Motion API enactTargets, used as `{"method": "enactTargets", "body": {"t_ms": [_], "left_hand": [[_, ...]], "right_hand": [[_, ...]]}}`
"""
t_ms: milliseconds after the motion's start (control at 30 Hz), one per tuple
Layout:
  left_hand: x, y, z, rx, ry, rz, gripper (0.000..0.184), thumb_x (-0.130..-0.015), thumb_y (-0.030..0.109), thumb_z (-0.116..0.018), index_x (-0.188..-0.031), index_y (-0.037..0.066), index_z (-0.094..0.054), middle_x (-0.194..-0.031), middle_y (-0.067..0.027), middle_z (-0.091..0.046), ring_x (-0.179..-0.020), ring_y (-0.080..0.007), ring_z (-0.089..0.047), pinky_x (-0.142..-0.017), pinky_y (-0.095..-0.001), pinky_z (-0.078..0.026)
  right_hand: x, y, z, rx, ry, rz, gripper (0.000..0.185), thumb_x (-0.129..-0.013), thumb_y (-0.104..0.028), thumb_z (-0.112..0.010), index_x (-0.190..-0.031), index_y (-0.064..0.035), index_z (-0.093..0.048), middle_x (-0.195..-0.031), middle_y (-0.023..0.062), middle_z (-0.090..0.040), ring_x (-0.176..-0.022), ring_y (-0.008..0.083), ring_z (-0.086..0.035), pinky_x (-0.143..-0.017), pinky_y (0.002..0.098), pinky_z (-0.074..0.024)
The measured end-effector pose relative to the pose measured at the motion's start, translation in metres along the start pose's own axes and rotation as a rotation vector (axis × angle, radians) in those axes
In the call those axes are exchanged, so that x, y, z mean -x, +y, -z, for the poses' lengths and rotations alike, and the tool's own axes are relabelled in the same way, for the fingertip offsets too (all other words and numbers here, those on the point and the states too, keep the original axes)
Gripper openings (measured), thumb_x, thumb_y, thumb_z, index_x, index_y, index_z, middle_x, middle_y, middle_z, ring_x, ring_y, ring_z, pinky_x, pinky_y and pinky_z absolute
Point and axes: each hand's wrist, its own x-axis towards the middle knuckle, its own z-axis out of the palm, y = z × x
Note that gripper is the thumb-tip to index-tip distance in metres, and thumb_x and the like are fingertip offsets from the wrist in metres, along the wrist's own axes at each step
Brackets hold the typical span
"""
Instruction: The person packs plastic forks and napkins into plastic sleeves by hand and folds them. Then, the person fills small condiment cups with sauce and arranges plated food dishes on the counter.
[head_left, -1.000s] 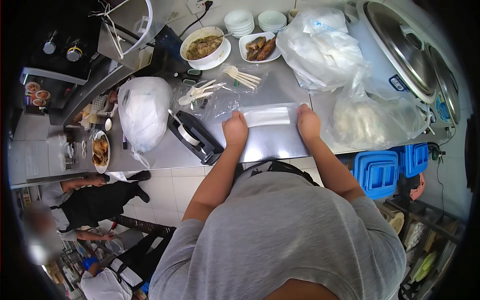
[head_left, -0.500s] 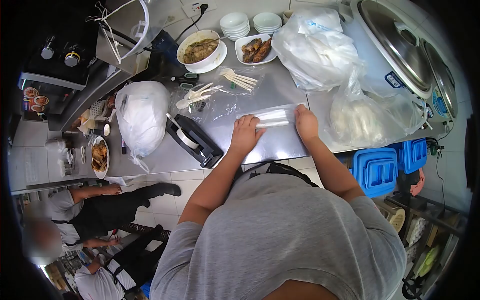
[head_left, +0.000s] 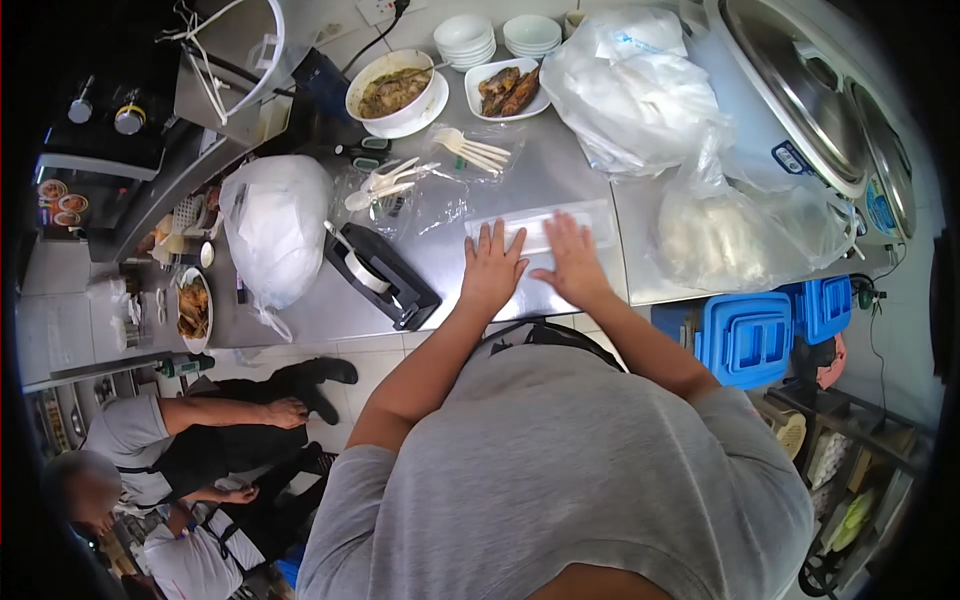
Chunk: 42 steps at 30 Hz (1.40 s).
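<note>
Flat, oblong clear-plastic packet (head_left: 535,230), milky white through its middle with see-through edges, lies beneath your spread, palm-down left hand (head_left: 492,272) and your blurred, flattened right hand (head_left: 575,262), neither gripping it, on the silver steel counter (head_left: 565,165); a black tape dispenser (head_left: 408,285) stands to your left.

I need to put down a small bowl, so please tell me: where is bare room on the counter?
A good free patch lies between the white dish, the pale cutlery, the big white bag and the flat clear plastic. A narrower one lies between the tape dispenser and the left hand. Around the stacked bowls, it is crowded.
</note>
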Motion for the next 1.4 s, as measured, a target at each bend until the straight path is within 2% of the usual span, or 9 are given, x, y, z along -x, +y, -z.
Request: {"method": "enactTargets", "body": {"t_ms": [300,433,467,533,667,833,1167,1267,1400], "left_hand": [[0.014,-0.012,-0.015,0.302,0.026,0.091,0.067,-0.089,0.04,-0.054,-0.14,0.002,-0.032,-0.148,-0.022,-0.023,-0.14,-0.0329,-0.018,-0.113,-0.052,-0.013],[0.016,-0.004,-0.014,0.303,0.129,0.12,0.069,-0.085,0.04,-0.058,-0.138,0.001,-0.035,-0.147,-0.0214,-0.026,-0.139,-0.0337,-0.021,-0.11,-0.0549,-0.017],[0.017,-0.006,-0.022,0.305,0.202,0.097,0.069,-0.085,0.041,-0.057,-0.137,0.002,-0.035,-0.147,-0.0213,-0.026,-0.139,-0.0335,-0.022,-0.11,-0.0548,-0.017],[0.018,-0.006,-0.023,0.326,0.236,0.084,0.069,-0.085,0.041,-0.057,-0.137,0.002,-0.036,-0.147,-0.021,-0.027,-0.139,-0.0331,-0.022,-0.111,-0.0545,-0.016],[0.018,-0.006,-0.007,0.392,0.179,0.098,0.068,-0.085,0.04,-0.058,-0.136,0.002,-0.037,-0.147,-0.0198,-0.027,-0.138,-0.0321,-0.022,-0.111,-0.0539,-0.016],[0.019,-0.003,-0.007,0.406,0.159,0.142,0.069,-0.083,0.04,-0.061,-0.136,0.002,-0.037,-0.146,-0.0195,-0.028,-0.138,-0.0319,-0.023,-0.111,-0.054,-0.016],[0.02,-0.005,-0.023,0.305,0.179,0.129,0.069,-0.085,0.044,-0.053,-0.138,0.003,-0.036,-0.147,-0.0182,-0.028,-0.139,-0.0299,-0.022,-0.112,-0.0528,-0.016],[0.018,-0.006,-0.027,0.262,0.199,0.11,0.068,-0.086,0.044,-0.049,-0.138,0.003,-0.035,-0.148,-0.0178,-0.027,-0.14,-0.0297,-0.021,-0.112,-0.0531,-0.014],[0.019,-0.008,-0.02,0.396,0.166,0.103,0.066,-0.087,0.041,-0.048,-0.139,0.004,-0.034,-0.149,-0.0177,-0.025,-0.141,-0.0301,-0.019,-0.112,-0.0529,-0.012]], "right_hand": [[-0.008,0.001,0.029,-0.042,0.038,-0.233,0.074,-0.078,-0.044,-0.068,-0.134,-0.0019,-0.042,-0.145,0.0196,-0.034,-0.133,0.0328,-0.033,-0.109,0.048,-0.0215],[-0.042,-0.108,0.053,-0.986,-0.125,-0.115,0.057,-0.079,-0.039,-0.068,-0.124,-0.0066,-0.054,-0.126,0.0211,-0.052,-0.113,0.0329,-0.052,-0.097,0.0344,-0.0388],[-0.045,-0.131,-0.005,-0.743,0.191,0.032,0.054,-0.081,-0.041,-0.066,-0.121,-0.0061,-0.055,-0.121,0.0183,-0.054,-0.109,0.0303,-0.053,-0.095,0.0342,-0.0402],[-0.048,-0.164,-0.054,-0.643,0.229,0.01,0.055,-0.082,-0.045,-0.064,-0.119,-0.0058,-0.055,-0.115,0.0145,-0.056,-0.106,0.0269,-0.053,-0.093,0.034,-0.0417],[-0.059,-0.218,0.02,-1.099,-0.923,-0.677,0.063,-0.081,-0.053,-0.063,-0.121,-0.0067,-0.05,-0.113,0.0102,-0.052,-0.108,0.024,-0.05,-0.091,0.0344,-0.0426],[-0.031,-0.218,-0.017,-0.822,-0.369,-0.179,0.064,-0.059,-0.023,-0.084,-0.109,-0.0018,-0.05,-0.112,0.0179,-0.049,-0.105,0.0305,-0.05,-0.085,0.0368,-0.0457],[-0.074,-0.202,-0.022,-0.654,-0.257,-0.001,0.041,-0.056,-0.019,-0.074,-0.086,0.0,-0.053,-0.085,0.023,-0.059,-0.08,0.0382,-0.059,-0.074,0.0414,-0.0481],[-0.109,-0.195,-0.006,-0.482,-0.525,0.022,0.041,-0.062,-0.025,-0.076,-0.09,-0.0021,-0.057,-0.085,0.0145,-0.064,-0.078,0.027,-0.062,-0.068,0.0376,-0.0482],[-0.131,-0.207,0.011,-1.065,-0.879,-0.543,0.036,-0.074,-0.032,-0.071,-0.096,-0.0043,-0.062,-0.101,0.0095,-0.061,-0.094,0.0232,-0.057,-0.08,0.0468,-0.0446]]}}
